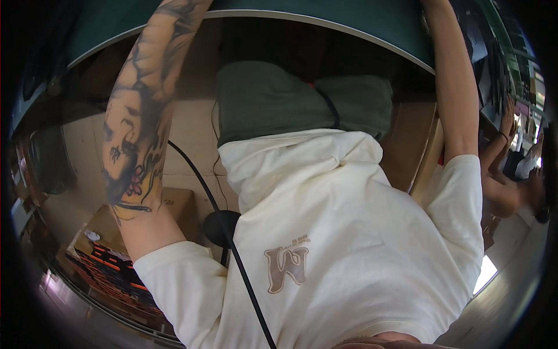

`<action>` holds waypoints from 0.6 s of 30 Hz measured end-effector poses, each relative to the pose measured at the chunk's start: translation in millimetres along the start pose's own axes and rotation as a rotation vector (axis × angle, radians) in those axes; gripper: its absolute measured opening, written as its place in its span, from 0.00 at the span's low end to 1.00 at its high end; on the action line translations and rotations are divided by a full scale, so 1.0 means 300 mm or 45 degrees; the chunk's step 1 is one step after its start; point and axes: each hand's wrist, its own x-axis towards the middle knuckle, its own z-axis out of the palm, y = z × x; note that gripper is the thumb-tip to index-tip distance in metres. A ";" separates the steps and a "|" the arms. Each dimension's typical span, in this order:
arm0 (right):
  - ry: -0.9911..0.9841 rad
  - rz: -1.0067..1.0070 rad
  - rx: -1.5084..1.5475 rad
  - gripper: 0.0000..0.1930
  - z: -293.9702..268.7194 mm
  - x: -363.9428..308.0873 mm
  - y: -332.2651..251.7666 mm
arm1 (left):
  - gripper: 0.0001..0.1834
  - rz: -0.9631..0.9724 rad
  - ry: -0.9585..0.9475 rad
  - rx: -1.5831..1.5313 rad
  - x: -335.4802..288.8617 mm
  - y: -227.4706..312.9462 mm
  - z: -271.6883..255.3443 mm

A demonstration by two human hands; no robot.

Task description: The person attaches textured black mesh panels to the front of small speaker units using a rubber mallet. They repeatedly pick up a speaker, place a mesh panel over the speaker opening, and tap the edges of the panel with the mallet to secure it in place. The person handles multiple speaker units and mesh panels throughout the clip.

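Both of my forearms reach up past the top edge of the head view, so neither hand shows. My left forearm (145, 104) crosses the pale rim of a dark green tabletop (372, 14) on the left. On the right, my right forearm (456, 81) extends over the same table's right part. Whatever my hands hold or touch is hidden beyond the frame.
A black cable (232, 241) runs down across my shirt. Cardboard boxes (410, 139) stand under the table by my legs. Flat black and orange pieces (110, 267) are stacked at lower left. Another person's arm (499, 148) is at the far right.
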 end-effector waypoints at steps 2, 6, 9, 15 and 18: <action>-0.004 -0.016 0.009 0.08 0.002 -0.003 0.010 | 0.31 -0.096 0.033 0.015 -0.006 0.012 0.006; -0.019 0.009 0.033 0.09 0.007 -0.008 0.045 | 0.30 -0.055 0.013 0.000 -0.006 -0.019 -0.009; -0.033 0.031 0.074 0.09 -0.001 -0.019 0.039 | 0.30 -0.048 0.028 0.000 -0.014 -0.017 0.009; -0.056 0.020 -0.006 0.09 0.002 -0.016 0.029 | 0.30 -0.151 -0.012 -0.148 0.015 -0.042 -0.047; -0.044 -0.026 -0.056 0.08 -0.032 -0.050 0.030 | 0.31 -0.196 0.059 0.030 -0.013 0.015 0.057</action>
